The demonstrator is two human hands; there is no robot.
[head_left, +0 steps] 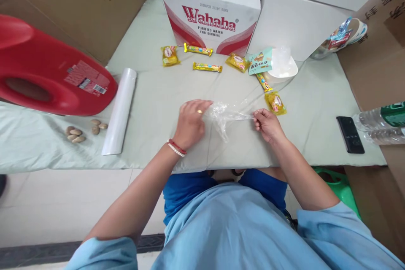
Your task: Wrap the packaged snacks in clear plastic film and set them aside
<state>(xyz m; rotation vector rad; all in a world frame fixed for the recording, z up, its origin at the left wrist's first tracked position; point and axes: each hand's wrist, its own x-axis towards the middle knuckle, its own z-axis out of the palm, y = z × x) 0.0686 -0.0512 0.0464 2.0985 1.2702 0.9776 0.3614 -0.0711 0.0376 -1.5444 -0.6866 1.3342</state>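
Clear plastic film (225, 114), crumpled and nearly see-through, stretches between the two hands just above the front part of the table (152, 105); its edges are hard to trace against the pale green cover. The left hand (191, 123) lies palm down with its fingers closed over one end of the film, so that end is hidden. The right hand (267, 124) pinches the other end between fingertips. Behind the hands lie seven small snack packets: three square yellow ones (170, 55), three long yellow bars (207, 67), and one teal packet (260, 61) leaning on a white bowl (286, 69) whose contents cannot be made out. One white roll (119, 110) lies at the left, with about seven nuts (76, 132) beside it. One red jug (47, 74) is cut off by the left edge. One black phone (350, 134) lies at the right, next to two bottles (381, 118) cut off by the frame. One printed carton (210, 14) stands at the back.
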